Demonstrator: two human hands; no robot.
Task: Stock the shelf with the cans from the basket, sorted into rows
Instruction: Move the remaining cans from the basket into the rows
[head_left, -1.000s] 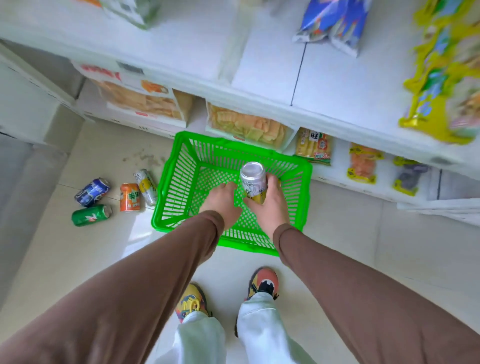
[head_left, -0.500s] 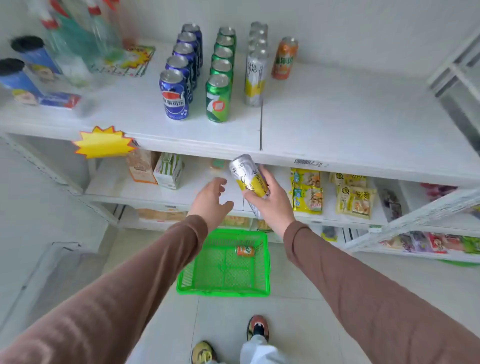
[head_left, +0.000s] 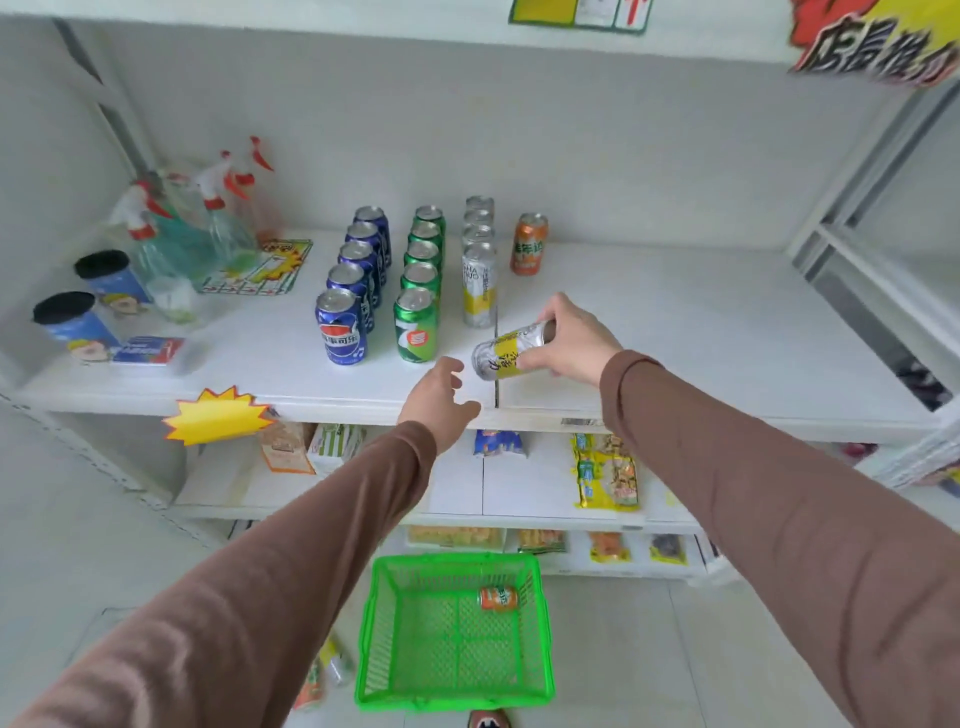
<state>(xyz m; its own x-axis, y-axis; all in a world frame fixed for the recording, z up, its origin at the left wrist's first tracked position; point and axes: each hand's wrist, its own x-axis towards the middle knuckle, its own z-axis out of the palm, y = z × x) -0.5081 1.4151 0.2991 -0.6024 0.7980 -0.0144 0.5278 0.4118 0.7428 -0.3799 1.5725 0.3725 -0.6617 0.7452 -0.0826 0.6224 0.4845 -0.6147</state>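
My right hand (head_left: 574, 340) grips a silver and yellow can (head_left: 511, 351), tilted on its side just above the white shelf (head_left: 701, 332), in front of the silver-yellow row (head_left: 479, 280). My left hand (head_left: 436, 397) hovers open at the shelf's front edge, holding nothing. Left of that row stand a green row (head_left: 418, 306) and a blue row (head_left: 343, 327). A single orange can (head_left: 529, 244) stands at the back right of the rows. On the floor, the green basket (head_left: 374, 649) holds one orange can (head_left: 497, 597) lying down.
Spray bottles (head_left: 208, 223) and two blue tubs (head_left: 78, 322) crowd the shelf's left end. A yellow starburst tag (head_left: 218, 415) hangs on the front edge. Snack packets (head_left: 605, 475) fill the lower shelves. Loose cans (head_left: 324, 670) lie on the floor left of the basket.
My view rose from the basket to the shelf. My right hand carried the silver-yellow can up and over the shelf, and my left hand reached to the shelf edge.
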